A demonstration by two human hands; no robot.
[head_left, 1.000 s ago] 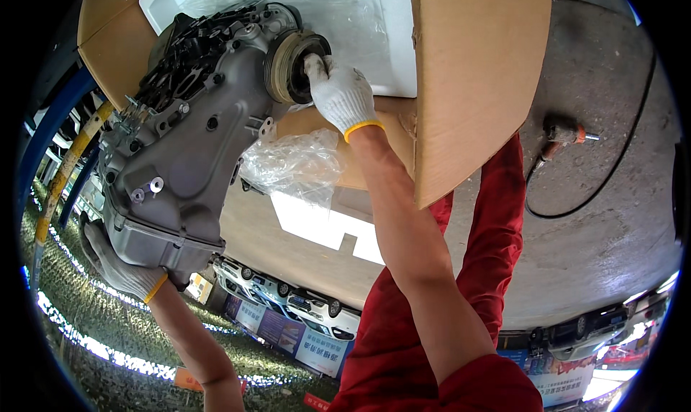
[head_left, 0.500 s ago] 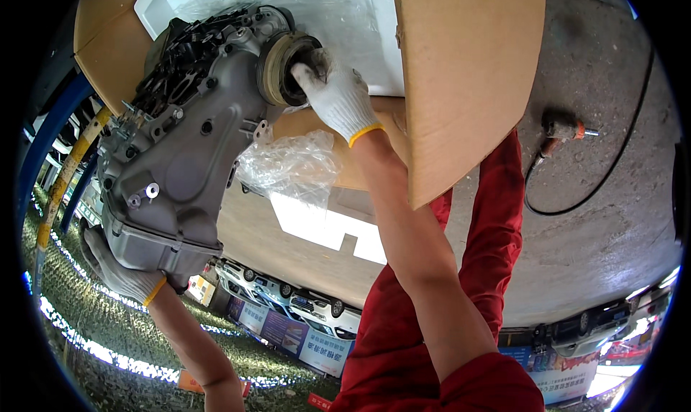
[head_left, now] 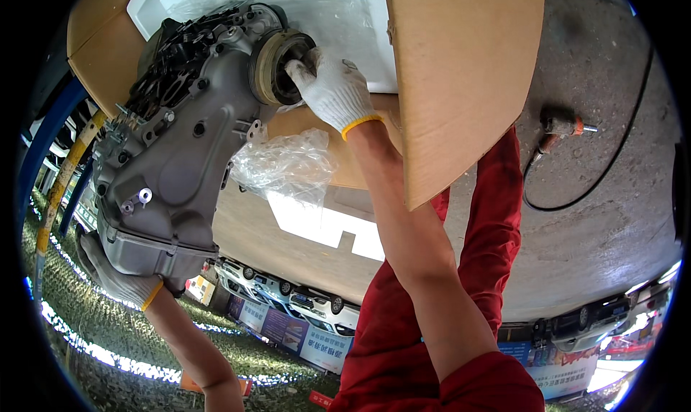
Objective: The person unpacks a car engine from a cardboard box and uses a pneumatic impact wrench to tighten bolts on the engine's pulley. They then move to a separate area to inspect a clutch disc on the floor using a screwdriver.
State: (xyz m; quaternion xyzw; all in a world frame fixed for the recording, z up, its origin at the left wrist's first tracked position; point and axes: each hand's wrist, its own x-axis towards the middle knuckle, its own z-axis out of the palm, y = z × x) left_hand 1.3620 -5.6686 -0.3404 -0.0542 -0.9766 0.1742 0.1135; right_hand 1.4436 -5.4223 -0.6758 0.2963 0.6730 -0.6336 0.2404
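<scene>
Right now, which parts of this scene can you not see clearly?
- Head view: left hand palm, hidden under the grey gearbox casing.
- Right hand fingertips, hidden inside the round hub.
- Cardboard box interior, hidden by its flap.
- Tool on the floor, too small.

White yellow-cuffed gloves on hands [head_left: 332, 88], seemingly red trousers.
</scene>
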